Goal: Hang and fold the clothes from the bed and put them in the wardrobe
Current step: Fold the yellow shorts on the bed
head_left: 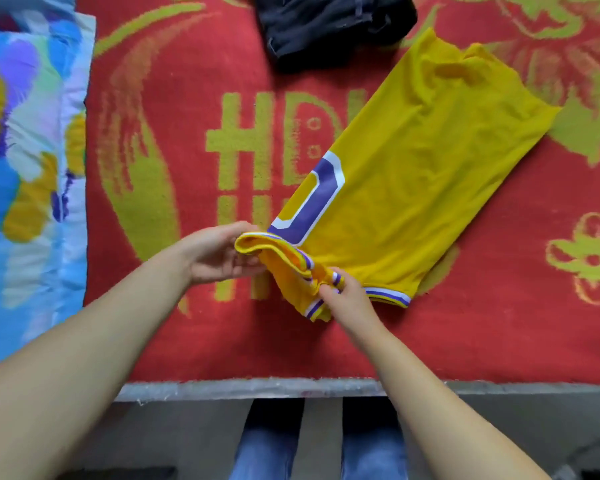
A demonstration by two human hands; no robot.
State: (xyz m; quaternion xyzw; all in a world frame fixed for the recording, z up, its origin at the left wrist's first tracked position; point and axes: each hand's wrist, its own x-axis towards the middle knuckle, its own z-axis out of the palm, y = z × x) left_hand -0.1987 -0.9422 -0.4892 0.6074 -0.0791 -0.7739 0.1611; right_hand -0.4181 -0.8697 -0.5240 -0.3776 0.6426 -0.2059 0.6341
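Note:
A yellow jersey [406,174] with purple and white trim and a purple numeral lies folded lengthwise and slanted on the red bed cover [174,140]. Its near end, with the striped armholes, is bunched and lifted slightly. My left hand [219,252] holds the left edge of that near end, fingers curled under the fabric. My right hand [343,289] pinches the striped trim just to the right of it. A dark garment [326,26] lies crumpled at the far side of the bed, just above the jersey's far end.
A blue floral quilt or pillow [25,150] lies along the left side of the bed. The bed's near edge [257,389] runs across the bottom, with a grey floor and my legs in blue jeans [267,445] below it.

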